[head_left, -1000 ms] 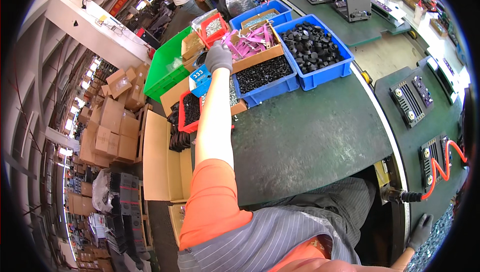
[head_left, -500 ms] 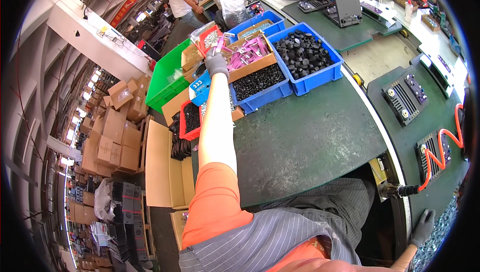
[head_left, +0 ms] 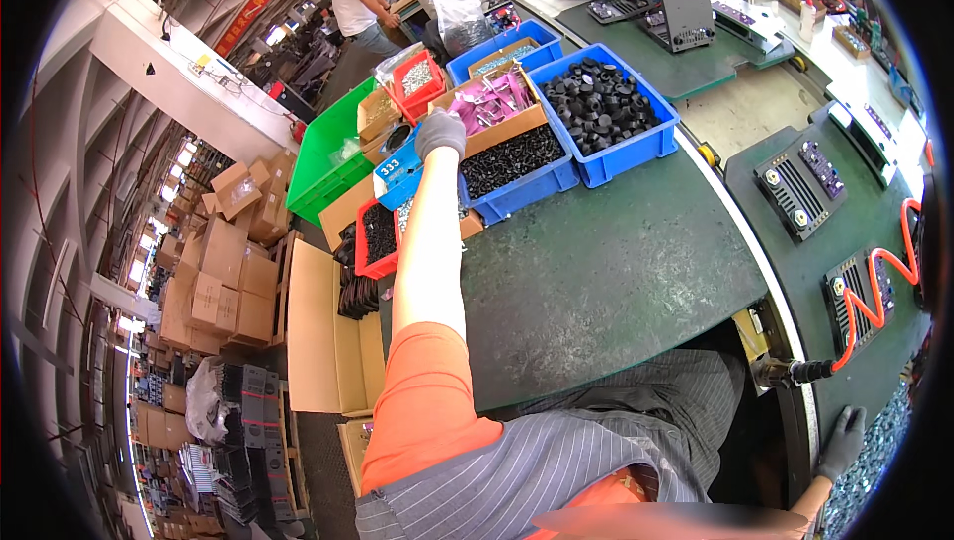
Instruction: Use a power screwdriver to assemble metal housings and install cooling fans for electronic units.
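My left hand (head_left: 440, 133), in a grey glove, reaches out over the parts bins. Its fingers look curled, and what they hold, if anything, is hidden. It is beside a small blue box (head_left: 399, 170) and the near left corner of a cardboard box (head_left: 527, 121) of pink-wrapped metal pieces (head_left: 494, 100). Just right of the wrist lies a blue bin with small black screws (head_left: 505, 157). Far to the right, my gloved right hand (head_left: 845, 443) rests at the green conveyor's near end with fingers stretched out, beside a heap of small bluish pieces (head_left: 874, 470).
A blue bin (head_left: 651, 148) holds black round caps. A green crate (head_left: 323, 177) and red bins (head_left: 377, 242) stand at the left. The green tabletop (head_left: 596, 272) is before me. Circuit-board units (head_left: 800, 187) and a coiled orange hose (head_left: 874, 292) lie rightward. Two people stand beyond.
My left hand has drawn back toward me, from beside the far red bin to the near corner of the box of pink-wrapped pieces. My right hand has barely shifted.
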A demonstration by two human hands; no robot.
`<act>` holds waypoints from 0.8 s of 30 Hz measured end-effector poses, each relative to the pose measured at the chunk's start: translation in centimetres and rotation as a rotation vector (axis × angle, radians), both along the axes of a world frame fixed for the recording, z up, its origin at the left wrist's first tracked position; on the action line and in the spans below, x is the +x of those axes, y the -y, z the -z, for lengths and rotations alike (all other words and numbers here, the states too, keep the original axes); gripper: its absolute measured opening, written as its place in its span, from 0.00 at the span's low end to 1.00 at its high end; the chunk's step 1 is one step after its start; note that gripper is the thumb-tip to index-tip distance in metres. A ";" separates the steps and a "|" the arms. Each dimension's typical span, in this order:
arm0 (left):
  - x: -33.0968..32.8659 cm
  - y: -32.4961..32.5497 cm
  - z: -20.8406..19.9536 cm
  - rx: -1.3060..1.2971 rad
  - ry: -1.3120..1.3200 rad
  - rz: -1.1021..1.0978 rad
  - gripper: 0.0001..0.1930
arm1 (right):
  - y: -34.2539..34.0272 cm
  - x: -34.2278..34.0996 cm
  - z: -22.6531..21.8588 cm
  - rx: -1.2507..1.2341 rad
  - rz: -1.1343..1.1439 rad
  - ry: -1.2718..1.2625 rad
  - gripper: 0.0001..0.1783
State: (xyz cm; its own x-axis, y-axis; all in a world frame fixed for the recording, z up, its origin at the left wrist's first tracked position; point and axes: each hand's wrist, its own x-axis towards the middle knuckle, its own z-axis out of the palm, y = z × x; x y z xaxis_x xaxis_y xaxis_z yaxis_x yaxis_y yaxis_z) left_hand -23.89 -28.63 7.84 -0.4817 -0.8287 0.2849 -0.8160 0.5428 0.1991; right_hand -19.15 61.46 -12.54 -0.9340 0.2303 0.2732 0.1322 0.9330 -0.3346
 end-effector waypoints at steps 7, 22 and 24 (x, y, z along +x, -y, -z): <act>1.7 -2.3 -0.6 -0.175 -0.345 0.162 0.18 | 0.3 0.3 -1.2 -0.119 0.014 0.128 0.22; 2.7 -28.8 6.1 0.425 0.115 1.103 0.14 | 3.8 -4.3 -8.7 -1.113 -0.061 -0.079 0.19; 0.6 -29.4 4.4 0.356 0.109 1.149 0.15 | 5.4 -5.8 -10.5 -1.117 -0.131 0.007 0.20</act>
